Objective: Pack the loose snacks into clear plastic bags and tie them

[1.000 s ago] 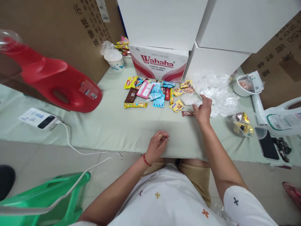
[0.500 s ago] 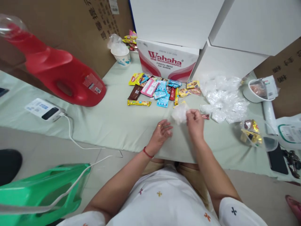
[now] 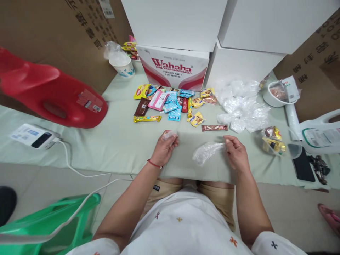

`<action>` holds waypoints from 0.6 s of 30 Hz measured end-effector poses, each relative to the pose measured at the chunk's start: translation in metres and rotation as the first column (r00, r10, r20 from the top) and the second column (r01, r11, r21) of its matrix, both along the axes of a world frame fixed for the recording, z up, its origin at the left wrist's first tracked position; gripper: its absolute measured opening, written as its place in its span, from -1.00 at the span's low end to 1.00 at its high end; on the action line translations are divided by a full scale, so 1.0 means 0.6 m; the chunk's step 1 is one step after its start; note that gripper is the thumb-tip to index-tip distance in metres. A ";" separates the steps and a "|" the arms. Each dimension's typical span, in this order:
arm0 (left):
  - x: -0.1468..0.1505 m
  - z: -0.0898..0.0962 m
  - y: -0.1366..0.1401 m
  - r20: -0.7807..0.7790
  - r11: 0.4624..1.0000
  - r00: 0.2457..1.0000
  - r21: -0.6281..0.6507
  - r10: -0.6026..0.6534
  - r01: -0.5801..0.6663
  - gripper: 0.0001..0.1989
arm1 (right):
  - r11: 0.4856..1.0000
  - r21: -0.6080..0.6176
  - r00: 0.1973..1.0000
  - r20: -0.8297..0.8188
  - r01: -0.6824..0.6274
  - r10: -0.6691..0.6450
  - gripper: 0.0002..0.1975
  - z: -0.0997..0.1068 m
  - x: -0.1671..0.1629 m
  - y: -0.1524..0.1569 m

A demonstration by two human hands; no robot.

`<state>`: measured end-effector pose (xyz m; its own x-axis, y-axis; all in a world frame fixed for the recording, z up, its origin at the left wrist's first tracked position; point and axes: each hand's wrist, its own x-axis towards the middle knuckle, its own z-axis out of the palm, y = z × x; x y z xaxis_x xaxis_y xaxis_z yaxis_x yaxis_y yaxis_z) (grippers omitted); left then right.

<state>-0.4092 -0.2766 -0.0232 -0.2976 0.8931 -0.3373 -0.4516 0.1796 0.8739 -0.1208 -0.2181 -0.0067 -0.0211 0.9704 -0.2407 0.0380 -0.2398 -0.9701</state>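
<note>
My right hand (image 3: 236, 152) pinches the end of a crumpled clear plastic bag (image 3: 208, 153), which stretches to the left over the cloth. My left hand (image 3: 164, 147) is closed on a small piece of clear plastic (image 3: 169, 135) that pokes out above the thumb. Beyond the hands lie a brown chocolate bar (image 3: 214, 128) and a yellow cookie packet (image 3: 196, 119). Farther back is a spread of wrapped snacks, among them a pink packet (image 3: 158, 99), blue sachets (image 3: 174, 114) and a long yellow stick packet (image 3: 147, 119).
A heap of clear plastic bags (image 3: 241, 102) lies right of the snacks. A clear tub (image 3: 293, 147) with packets, a phone (image 3: 304, 166) and keys (image 3: 319, 168) stand farther right. Behind is a Wahaha carton (image 3: 172, 69). On the left are a red jug (image 3: 61, 95) and a white device (image 3: 34, 136).
My hands have moved apart. The right hand has drawn the plastic bag nearer to me, and the left now grips a bit of clear plastic. The view has shifted, uncovering the chocolate bar and cookie packet.
</note>
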 end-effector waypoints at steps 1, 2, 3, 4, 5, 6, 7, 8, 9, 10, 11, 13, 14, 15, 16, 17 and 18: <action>-0.005 0.003 0.002 -0.079 1.000 0.997 0.011 0.004 -0.003 -0.41 | 0.997 0.004 0.997 0.040 -0.072 0.071 -0.47 0.001 0.007 -0.002; -0.009 0.007 0.003 -0.218 1.000 0.976 0.028 0.019 -0.013 -0.30 | 0.991 0.001 0.987 0.095 -0.133 0.132 -0.43 0.001 0.011 -0.005; -0.010 0.012 0.002 -0.403 0.998 0.914 0.058 0.051 -0.030 -0.17 | 0.986 -0.003 0.973 0.162 -0.168 0.166 -0.44 0.000 0.013 -0.007; -0.008 0.018 -0.001 -0.597 0.993 0.796 0.106 0.099 -0.044 -0.05 | 0.985 -0.005 0.958 0.233 -0.173 0.169 -0.49 -0.001 0.013 -0.009; -0.003 0.024 -0.007 -0.752 0.985 0.641 0.170 0.154 -0.038 0.01 | 0.988 0.000 0.945 0.293 -0.153 0.146 -0.56 -0.002 0.011 -0.011; 0.007 0.029 -0.015 -0.842 0.971 0.500 0.237 0.203 0.005 0.01 | 0.993 0.007 0.939 0.326 -0.119 0.110 -0.61 -0.003 0.008 -0.013; 0.020 0.033 -0.024 -0.882 0.951 0.409 0.294 0.234 0.090 -0.02 | 0.996 0.009 0.943 0.324 -0.083 0.076 -0.62 -0.001 0.004 -0.016; 0.036 0.034 -0.035 -0.895 0.923 0.375 0.331 0.242 0.194 -0.06 | 0.998 -0.005 0.958 0.282 -0.055 0.054 -0.61 0.002 -0.002 -0.018; 0.054 0.033 -0.044 -0.894 0.884 0.399 0.342 0.203 0.317 -0.08 | 0.999 -0.035 0.978 0.206 -0.035 0.042 -0.60 0.006 -0.008 -0.022; 0.071 0.030 -0.051 -0.886 0.851 0.445 0.331 0.131 0.408 0.00 | 0.996 -0.081 0.994 0.107 -0.029 0.038 -0.58 0.012 -0.014 -0.025; 0.088 0.025 -0.055 -0.856 0.851 0.514 0.310 0.055 0.425 0.07 | 0.990 -0.137 0.999 0.001 -0.039 0.039 -0.56 0.020 -0.020 -0.029; 0.111 0.013 -0.053 -0.684 0.903 0.725 0.257 -0.081 0.343 0.10 | 0.964 -0.250 0.982 -0.186 -0.087 0.041 -0.50 0.033 -0.030 -0.037; 0.117 0.007 -0.047 -0.546 0.934 0.829 0.222 -0.119 0.280 0.03 | 0.947 -0.299 0.967 -0.252 -0.116 0.039 -0.47 0.038 -0.034 -0.042; 0.119 0.003 -0.040 -0.397 0.954 0.906 0.186 -0.145 0.234 -0.09 | 0.929 -0.341 0.953 -0.301 -0.145 0.039 -0.45 0.041 -0.037 -0.047; 0.117 0.001 -0.032 -0.264 0.965 0.950 0.155 -0.166 0.211 -0.23 | 0.910 -0.376 0.940 -0.338 -0.175 0.041 -0.43 0.042 -0.039 -0.052; 0.114 0.000 -0.024 -0.168 0.971 0.970 0.132 -0.178 0.201 -0.38 | 0.892 -0.404 0.929 -0.367 -0.204 0.047 -0.43 0.041 -0.040 -0.058; 0.109 0.001 -0.017 -0.113 0.975 0.977 0.112 -0.180 0.192 -0.49 | 0.878 -0.420 0.921 -0.385 -0.230 0.057 -0.43 0.037 -0.039 -0.064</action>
